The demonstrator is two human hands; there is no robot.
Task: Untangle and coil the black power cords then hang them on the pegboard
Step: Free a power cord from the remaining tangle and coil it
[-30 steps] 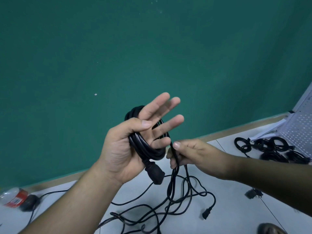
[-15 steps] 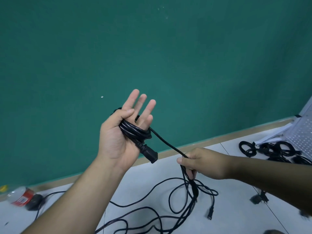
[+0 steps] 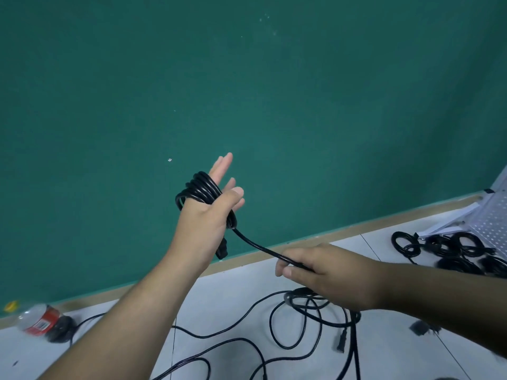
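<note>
Several turns of the black power cord (image 3: 201,187) sit round our left hand (image 3: 204,220), which has rolled over since half a second ago. Then the palm faced us; now we see its back, fingers (image 3: 223,165) straight and released, with the loops crossing the knuckles. The cord's connector (image 3: 221,252), which hung in plain sight at the heel of the palm, now peeks out from behind the wrist. Our right hand (image 3: 329,275) has moved from just beside the left a second ago to well out on the right. It pinches the cord between thumb and curled fingers, and the strand runs straight and taut up to the coil.

Below, loose cords (image 3: 310,305) sprawl in overlapping loops on the floor (image 3: 225,311), partly hidden by both forearms, with a plug (image 3: 340,342) lying among them. Finished coils (image 3: 450,246) lie in a cluster at the foot of the pegboard (image 3: 491,220), which leans at the right edge. A bottle (image 3: 41,319) with a red label lies blurred at far left, by the wall (image 3: 247,91).

The cord is glossy, round and rubbery. The wall is matt green with a pale strip along its base, the floor is smooth pale tile with thin joints, and the pegboard is white with rows of small holes.
</note>
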